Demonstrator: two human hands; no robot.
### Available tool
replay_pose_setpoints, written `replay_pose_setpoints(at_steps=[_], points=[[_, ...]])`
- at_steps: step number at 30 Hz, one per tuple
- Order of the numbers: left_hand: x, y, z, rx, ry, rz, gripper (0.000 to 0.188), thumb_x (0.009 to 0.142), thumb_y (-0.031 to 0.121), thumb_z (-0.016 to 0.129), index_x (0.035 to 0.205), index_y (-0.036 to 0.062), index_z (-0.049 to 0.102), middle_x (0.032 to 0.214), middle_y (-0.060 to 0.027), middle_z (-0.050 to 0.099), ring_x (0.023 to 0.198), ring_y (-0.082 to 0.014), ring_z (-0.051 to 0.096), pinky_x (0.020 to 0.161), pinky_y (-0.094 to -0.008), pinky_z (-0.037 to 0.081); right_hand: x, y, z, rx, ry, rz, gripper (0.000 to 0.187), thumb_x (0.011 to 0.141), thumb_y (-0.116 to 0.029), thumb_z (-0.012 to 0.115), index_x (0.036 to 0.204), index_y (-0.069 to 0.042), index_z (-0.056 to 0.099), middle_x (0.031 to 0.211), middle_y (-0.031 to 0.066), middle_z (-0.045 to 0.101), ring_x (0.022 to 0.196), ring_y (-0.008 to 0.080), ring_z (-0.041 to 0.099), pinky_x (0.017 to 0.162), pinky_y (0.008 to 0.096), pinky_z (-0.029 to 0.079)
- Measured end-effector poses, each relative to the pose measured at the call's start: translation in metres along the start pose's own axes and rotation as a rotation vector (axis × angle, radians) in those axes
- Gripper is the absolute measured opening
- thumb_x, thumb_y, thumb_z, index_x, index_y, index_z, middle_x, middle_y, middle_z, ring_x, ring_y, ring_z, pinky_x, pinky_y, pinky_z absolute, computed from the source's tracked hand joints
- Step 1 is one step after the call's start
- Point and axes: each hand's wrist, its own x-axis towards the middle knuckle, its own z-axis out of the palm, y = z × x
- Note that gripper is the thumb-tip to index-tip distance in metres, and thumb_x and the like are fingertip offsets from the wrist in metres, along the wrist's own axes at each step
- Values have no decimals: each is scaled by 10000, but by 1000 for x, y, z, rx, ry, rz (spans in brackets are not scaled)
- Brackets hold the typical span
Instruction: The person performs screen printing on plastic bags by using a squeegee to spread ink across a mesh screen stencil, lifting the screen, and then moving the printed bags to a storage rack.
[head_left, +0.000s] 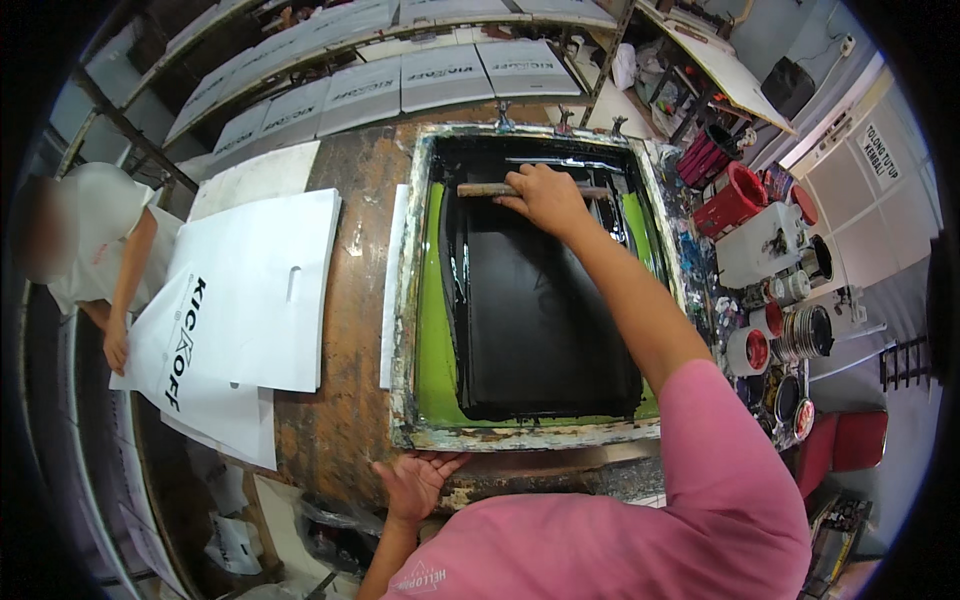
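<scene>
A screen-printing frame (402, 300) with a worn, paint-crusted wooden rim lies on the table. Its green mesh (436, 370) is coated over the middle with wet black ink (545, 320). Near the far end of the screen, my right hand (543, 198) grips the wooden handle of a squeegee (482, 189), which stretches across the ink. My left hand (418, 484) is palm up at the frame's near left corner. Its fingers are extended toward the underside of the rim and hold nothing that I can see.
White printed plastic bags (255, 270) are stacked left of the frame, where a co-worker's hand (116, 345) holds one by its edge. Clamps (564, 122) stand along the far rim. Paint tubs (730, 200) crowd the right side. Racks behind carry more bags (440, 78).
</scene>
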Motion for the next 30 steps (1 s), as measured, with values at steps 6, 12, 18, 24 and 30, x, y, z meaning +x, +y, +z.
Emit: replay_pose_setpoints(at_steps=[6, 12, 18, 24, 30], points=[[2, 2, 4, -73, -61, 4, 1235, 845, 964, 408, 1568, -37, 430, 1519, -267, 568, 1404, -457, 549, 1238, -701, 315, 58, 49, -1, 79, -223, -9, 573, 1006, -646, 571, 1098, -101, 721, 1006, 161, 735, 1028, 377, 720, 867, 527, 564], [8, -5, -12, -289, -221, 51, 1201, 861, 972, 307, 1476, -24, 576, 1483, -284, 603, 1407, -487, 540, 1254, -699, 283, 50, 36, 11, -28, -108, 55, 561, 991, -653, 587, 1079, -116, 722, 979, 156, 740, 1001, 369, 727, 819, 519, 575], [13, -9, -17, -209, -179, 44, 1198, 862, 977, 257, 1368, -31, 663, 1412, -286, 655, 1381, -490, 564, 1256, -662, 308, -23, -30, -22, 14, -77, -10, 498, 996, -594, 614, 1049, -104, 683, 981, 142, 715, 944, 374, 722, 777, 515, 570], [17, -4, -12, -189, -194, 48, 1170, 875, 969, 284, 1293, -44, 691, 1353, -304, 679, 1349, -491, 584, 1247, -650, 337, -167, -138, -108, 89, -174, 55, 442, 981, -522, 681, 1016, -83, 638, 953, 159, 713, 900, 391, 725, 748, 525, 568], [16, 2, 0, -164, -24, 24, 1186, 879, 953, 374, 1334, -132, 527, 1346, -387, 610, 1343, -529, 563, 1230, -652, 374, -234, -182, -159, 119, -188, 98, 470, 986, -493, 652, 1084, -34, 624, 1016, 183, 698, 900, 386, 725, 753, 529, 580]])
